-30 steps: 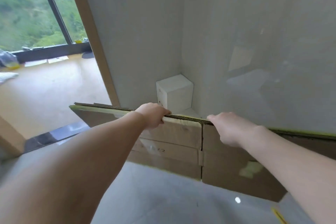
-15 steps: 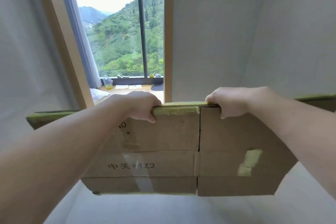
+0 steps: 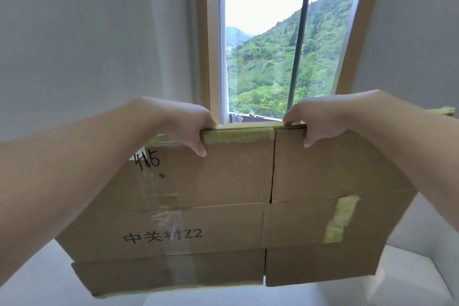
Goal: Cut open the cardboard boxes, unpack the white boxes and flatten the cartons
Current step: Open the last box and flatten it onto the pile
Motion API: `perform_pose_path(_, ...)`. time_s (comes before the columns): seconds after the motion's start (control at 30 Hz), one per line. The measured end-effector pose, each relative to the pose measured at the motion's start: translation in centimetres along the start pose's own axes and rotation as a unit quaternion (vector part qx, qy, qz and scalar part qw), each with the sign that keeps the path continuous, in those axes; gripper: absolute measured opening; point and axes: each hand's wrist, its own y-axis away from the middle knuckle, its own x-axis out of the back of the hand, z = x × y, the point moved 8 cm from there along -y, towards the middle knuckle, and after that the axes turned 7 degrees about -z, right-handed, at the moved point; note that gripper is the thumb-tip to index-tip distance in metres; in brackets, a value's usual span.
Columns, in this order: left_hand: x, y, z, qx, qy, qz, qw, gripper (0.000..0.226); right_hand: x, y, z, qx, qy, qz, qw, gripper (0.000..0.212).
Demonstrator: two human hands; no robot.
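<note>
Flattened carton [image 3: 223, 206] held upright by top edge | left hand [image 3: 183, 124] clamped on edge | right hand [image 3: 315, 119] likewise | window [image 3: 273, 45] behind | marking probably "415"

A: Bkgd? Pale grey walls [image 3: 87, 32] either side, tall window [image 3: 263, 40] w/ light wood frame [image 3: 206, 32] in the middle.

B: Outside was a green wooded hillside [image 3: 268, 67], bright overcast sky, daylight coming in. Dark mullion [image 3: 301, 32] split the glass.

A tall window [image 3: 263, 40] in a wooden frame [image 3: 202, 40] shows green hillsides [image 3: 273, 67], flanked by grey walls [image 3: 87, 32]
</note>
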Motion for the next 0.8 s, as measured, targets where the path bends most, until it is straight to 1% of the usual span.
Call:
perform_pose_path(0.2, -4.3, 1.9, -6.5, 0.122, 0.035, -0.024, 0.992, 0.024, -0.2, -9.3, -4.6, 0.156, -0.003, 0.014, 0.988, 0.027)
perform_pose_path(0.23, -5.0, 2.5, -7.4, 0.145, 0.047, -0.029, 0.988, 0.023, -0.2, -10.6, -5.7, 0.18, 0.001, 0.018, 0.984, 0.028)
perform_pose_path(0.33, -7.1, 4.9, -9.5, 0.222, 0.09, -0.051, 0.97, 0.019, 0.2, -14.1, -8.7, 0.242, 0.034, 0.041, 0.969, 0.043)
perform_pose_path(0.37, -7.7, 5.7, -10.2, 0.247, 0.1, -0.053, 0.962, 0.019, 0.4, -15.0, -9.8, 0.26, 0.045, 0.049, 0.963, 0.044)
perform_pose_path(0.43, -8.9, 7.2, -11.1, 0.292, 0.114, -0.053, 0.948, 0.019, 0.7, -16.6, -12.0, 0.298, 0.061, 0.059, 0.951, 0.037)
perform_pose_path(0.5, -10.1, 8.8, -11.9, 0.332, 0.121, -0.051, 0.934, 0.018, 1.0, -18.1, -14.4, 0.33, 0.076, 0.07, 0.938, 0.023)
perform_pose_path(0.53, -10.8, 9.6, -12.4, 0.351, 0.122, -0.049, 0.927, 0.016, 1.1, -18.9, -15.6, 0.346, 0.083, 0.075, 0.932, 0.022)
perform_pose_path(0.7, -14.9, 13.3, -15.6, 0.425, 0.121, -0.046, 0.896, 0.015, 1.3, -22.9, -22.7, 0.436, 0.092, 0.091, 0.891, 0.025)
perform_pose_path(0.8, -17.9, 14.4, -17.4, 0.439, 0.125, -0.065, 0.887, 0.016, 0.2, -25.2, -26.6, 0.468, 0.096, 0.08, 0.875, 0.028)
